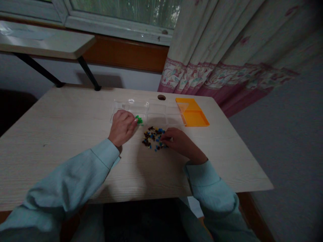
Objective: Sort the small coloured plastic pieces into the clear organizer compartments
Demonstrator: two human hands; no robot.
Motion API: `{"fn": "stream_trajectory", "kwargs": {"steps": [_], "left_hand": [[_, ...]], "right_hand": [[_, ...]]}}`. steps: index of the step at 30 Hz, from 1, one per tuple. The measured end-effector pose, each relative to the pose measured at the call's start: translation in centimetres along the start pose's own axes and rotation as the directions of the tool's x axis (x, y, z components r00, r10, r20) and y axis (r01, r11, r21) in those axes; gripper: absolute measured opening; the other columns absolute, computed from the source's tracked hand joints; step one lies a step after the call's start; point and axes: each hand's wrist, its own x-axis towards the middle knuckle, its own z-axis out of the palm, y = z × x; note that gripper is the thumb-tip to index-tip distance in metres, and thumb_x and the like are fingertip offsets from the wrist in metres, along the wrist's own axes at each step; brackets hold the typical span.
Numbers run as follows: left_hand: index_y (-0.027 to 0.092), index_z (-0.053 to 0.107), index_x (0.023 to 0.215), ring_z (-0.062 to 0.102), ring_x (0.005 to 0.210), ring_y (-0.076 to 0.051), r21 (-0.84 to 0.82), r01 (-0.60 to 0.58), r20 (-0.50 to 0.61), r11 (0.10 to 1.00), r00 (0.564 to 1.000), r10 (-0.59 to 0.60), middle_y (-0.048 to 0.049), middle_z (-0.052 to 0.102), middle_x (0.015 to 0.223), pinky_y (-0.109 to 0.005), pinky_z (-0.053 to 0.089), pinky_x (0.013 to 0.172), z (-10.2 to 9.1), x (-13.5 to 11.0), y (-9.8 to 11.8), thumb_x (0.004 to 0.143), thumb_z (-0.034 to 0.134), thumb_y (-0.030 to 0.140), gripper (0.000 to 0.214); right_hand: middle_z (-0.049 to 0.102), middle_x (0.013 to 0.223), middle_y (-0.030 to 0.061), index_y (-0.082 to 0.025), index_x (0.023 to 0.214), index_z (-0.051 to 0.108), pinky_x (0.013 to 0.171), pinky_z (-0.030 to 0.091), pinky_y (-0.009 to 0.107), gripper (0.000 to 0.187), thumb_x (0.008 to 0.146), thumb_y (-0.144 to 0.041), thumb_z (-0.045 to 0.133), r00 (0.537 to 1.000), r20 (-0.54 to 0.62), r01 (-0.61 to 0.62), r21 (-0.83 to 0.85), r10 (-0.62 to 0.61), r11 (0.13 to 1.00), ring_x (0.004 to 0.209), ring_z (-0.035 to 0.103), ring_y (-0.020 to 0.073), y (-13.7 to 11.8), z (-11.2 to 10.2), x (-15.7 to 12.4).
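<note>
A small heap of tiny mixed-colour pieces (153, 137), brown, blue and yellow, lies on the pale wooden table (63, 134). My right hand (179, 143) rests at the heap's right edge, fingers pinched among the pieces. My left hand (122, 127) is curled at the near edge of a clear plastic compartment box (156, 112), fingertips closed beside a few green pieces (139, 119) in one compartment. What either hand pinches is too small to make out.
An orange lid (192, 112) lies at the box's right end. A round cable hole (161, 97) sits near the table's back edge. A second small table (42, 42) stands behind on the left, and a curtain (227, 53) hangs at the right.
</note>
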Motion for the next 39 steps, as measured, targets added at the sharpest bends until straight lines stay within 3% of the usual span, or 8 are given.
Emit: {"fn": "stream_trajectory", "kwargs": {"steps": [4,13,26,32,39], "left_hand": [[0.024,0.068,0.092,0.049,0.104,-0.023,-0.005,0.071,-0.073,0.997,0.995,-0.071,-0.0058,0.063,0.101,-0.045,0.036,0.098,0.0,0.1,-0.6,0.097,0.049,0.036,0.023],[0.027,0.072,0.096,0.048,0.108,-0.026,0.042,0.134,-0.055,0.99,0.99,-0.132,-0.0057,0.064,0.105,-0.048,0.037,0.097,0.7,-0.2,-1.5,0.09,0.062,0.034,0.014],[0.025,0.073,0.096,0.049,0.105,-0.026,0.022,0.103,-0.055,0.994,0.993,-0.101,-0.0076,0.063,0.103,-0.048,0.038,0.094,0.9,-0.4,-1.7,0.091,0.06,0.032,0.017],[0.025,0.073,0.099,0.047,0.107,-0.027,0.04,0.113,-0.045,0.993,0.993,-0.111,-0.0078,0.061,0.106,-0.047,0.038,0.093,0.8,-0.3,-1.6,0.09,0.059,0.03,0.017],[0.026,0.073,0.103,0.046,0.107,-0.028,0.056,0.121,-0.067,0.991,0.991,-0.117,-0.009,0.062,0.106,-0.049,0.039,0.091,0.9,-0.4,-1.5,0.09,0.056,0.025,0.021]], "right_hand": [[0.068,0.085,0.0059,-0.019,0.085,0.076,0.078,0.045,0.031,0.013,0.082,-0.012,0.065,0.997,0.056,0.053,-0.107,-0.047,0.993,0.085,0.06,0.0189,0.3,0.4,0.0],[0.071,0.092,0.0074,-0.02,0.091,0.076,0.086,0.047,0.034,0.015,0.083,-0.013,0.065,0.99,0.108,0.108,-0.159,-0.092,0.981,0.095,0.062,0.0217,0.4,0.6,0.0],[0.069,0.085,0.0058,-0.022,0.08,0.075,0.084,0.047,0.035,0.015,0.081,-0.012,0.063,0.992,0.036,0.123,-0.108,-0.119,0.987,0.089,0.06,0.0214,0.4,1.4,0.2],[0.068,0.088,0.0066,-0.02,0.084,0.074,0.085,0.046,0.034,0.014,0.084,-0.013,0.062,0.989,0.066,0.144,-0.179,-0.134,0.973,0.09,0.06,0.0209,0.5,1.4,0.3],[0.068,0.089,0.0071,-0.02,0.091,0.075,0.083,0.046,0.033,0.014,0.086,-0.015,0.063,0.993,-0.022,0.111,-0.134,-0.115,0.985,0.09,0.059,0.0203,0.4,1.2,0.4]]}}
